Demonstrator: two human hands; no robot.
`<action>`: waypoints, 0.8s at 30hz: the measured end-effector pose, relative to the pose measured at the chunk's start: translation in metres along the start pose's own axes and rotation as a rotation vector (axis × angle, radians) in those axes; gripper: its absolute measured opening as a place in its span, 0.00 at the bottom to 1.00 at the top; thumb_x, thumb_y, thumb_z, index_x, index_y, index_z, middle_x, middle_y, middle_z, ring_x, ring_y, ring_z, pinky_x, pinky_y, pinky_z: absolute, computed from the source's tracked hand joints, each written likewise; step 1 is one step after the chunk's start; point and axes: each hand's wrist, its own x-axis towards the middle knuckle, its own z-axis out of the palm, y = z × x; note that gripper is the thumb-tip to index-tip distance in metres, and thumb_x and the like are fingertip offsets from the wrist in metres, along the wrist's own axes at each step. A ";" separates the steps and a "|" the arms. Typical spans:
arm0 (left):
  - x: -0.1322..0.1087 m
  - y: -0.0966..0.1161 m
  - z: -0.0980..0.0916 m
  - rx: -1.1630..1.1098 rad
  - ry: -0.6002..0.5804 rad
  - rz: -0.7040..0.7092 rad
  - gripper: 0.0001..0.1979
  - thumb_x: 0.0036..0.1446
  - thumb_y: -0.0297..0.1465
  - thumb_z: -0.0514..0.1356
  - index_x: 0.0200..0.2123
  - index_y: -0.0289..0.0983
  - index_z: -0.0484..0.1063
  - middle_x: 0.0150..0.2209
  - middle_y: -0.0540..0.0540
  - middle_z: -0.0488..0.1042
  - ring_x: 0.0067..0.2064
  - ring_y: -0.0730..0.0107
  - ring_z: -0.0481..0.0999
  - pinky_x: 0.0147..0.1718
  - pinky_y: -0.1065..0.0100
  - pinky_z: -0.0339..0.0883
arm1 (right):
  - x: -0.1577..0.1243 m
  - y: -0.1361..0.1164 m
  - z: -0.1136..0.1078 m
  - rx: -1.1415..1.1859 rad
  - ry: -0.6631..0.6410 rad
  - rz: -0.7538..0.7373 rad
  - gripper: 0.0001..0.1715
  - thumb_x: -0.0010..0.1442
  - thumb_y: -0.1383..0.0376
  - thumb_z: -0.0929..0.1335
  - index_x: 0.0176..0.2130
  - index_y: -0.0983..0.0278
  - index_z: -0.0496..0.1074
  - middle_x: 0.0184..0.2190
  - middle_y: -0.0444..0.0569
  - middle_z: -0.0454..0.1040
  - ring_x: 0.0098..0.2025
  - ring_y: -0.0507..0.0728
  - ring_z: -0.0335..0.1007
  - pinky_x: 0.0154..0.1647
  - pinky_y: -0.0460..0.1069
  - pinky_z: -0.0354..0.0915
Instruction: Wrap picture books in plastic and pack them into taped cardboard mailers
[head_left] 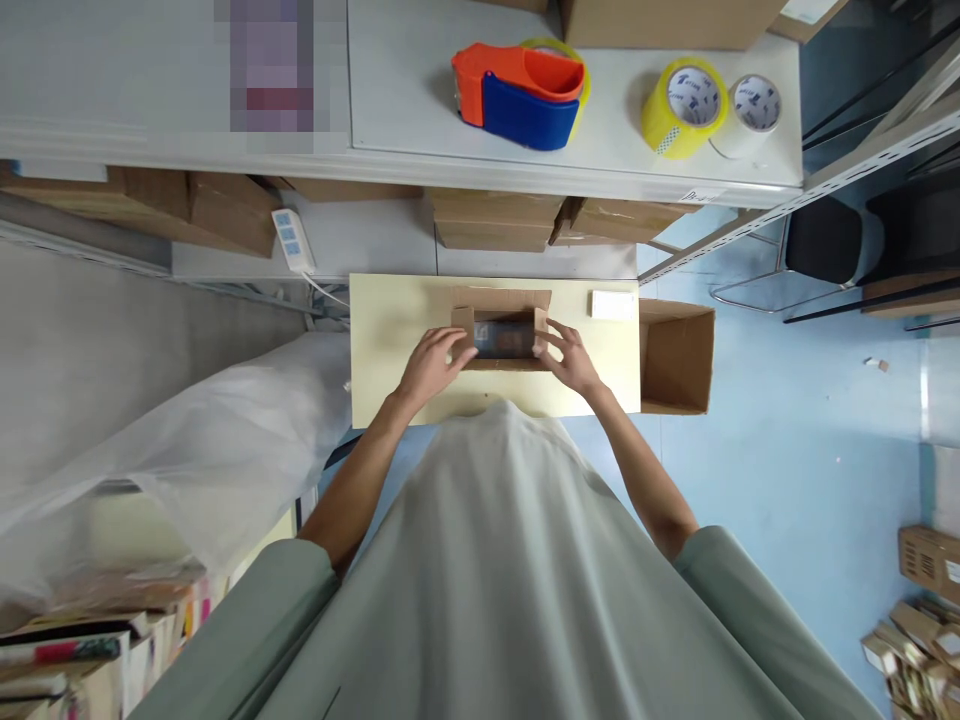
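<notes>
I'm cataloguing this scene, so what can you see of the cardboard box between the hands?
The box looks like plain brown cardboard, with its open top facing up, on the pale yellow table. Its far flap spreads away from the person; a short flap shows at each end. A dark item lies inside, too blurred to identify. The left hand appears to touch the left end, the right hand the right.

An orange-and-blue tape dispenser (517, 98), a yellow tape roll (664, 118) and a white roll (746, 130) sit on the shelf (405, 100); a chair (823, 240) stands rightward.
</notes>
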 end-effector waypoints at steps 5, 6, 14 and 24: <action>0.000 -0.004 0.011 0.009 -0.129 0.077 0.45 0.55 0.52 0.78 0.70 0.39 0.73 0.76 0.33 0.69 0.81 0.36 0.59 0.80 0.39 0.55 | 0.003 0.004 0.007 -0.114 -0.209 -0.016 0.51 0.60 0.41 0.83 0.73 0.54 0.75 0.86 0.58 0.47 0.87 0.81 0.38 0.80 0.79 0.55; 0.000 -0.008 0.012 -0.002 -0.112 0.058 0.43 0.57 0.50 0.78 0.70 0.39 0.74 0.75 0.33 0.70 0.81 0.37 0.61 0.80 0.40 0.56 | 0.003 0.007 0.007 -0.111 -0.202 -0.011 0.48 0.61 0.42 0.83 0.72 0.54 0.76 0.86 0.57 0.47 0.87 0.80 0.38 0.80 0.78 0.56; 0.034 -0.035 0.024 -0.163 0.170 -0.295 0.41 0.62 0.33 0.73 0.75 0.40 0.65 0.70 0.31 0.73 0.56 0.56 0.85 0.58 0.55 0.81 | 0.023 0.024 0.019 0.048 0.031 0.202 0.25 0.74 0.56 0.72 0.64 0.63 0.78 0.67 0.63 0.78 0.74 0.71 0.68 0.73 0.68 0.70; 0.043 -0.018 0.014 -0.027 0.146 -0.066 0.47 0.60 0.27 0.72 0.79 0.42 0.59 0.72 0.32 0.66 0.76 0.45 0.67 0.76 0.47 0.64 | 0.033 0.017 0.019 0.166 0.089 0.096 0.60 0.66 0.64 0.71 0.86 0.56 0.44 0.80 0.61 0.64 0.78 0.70 0.63 0.73 0.70 0.69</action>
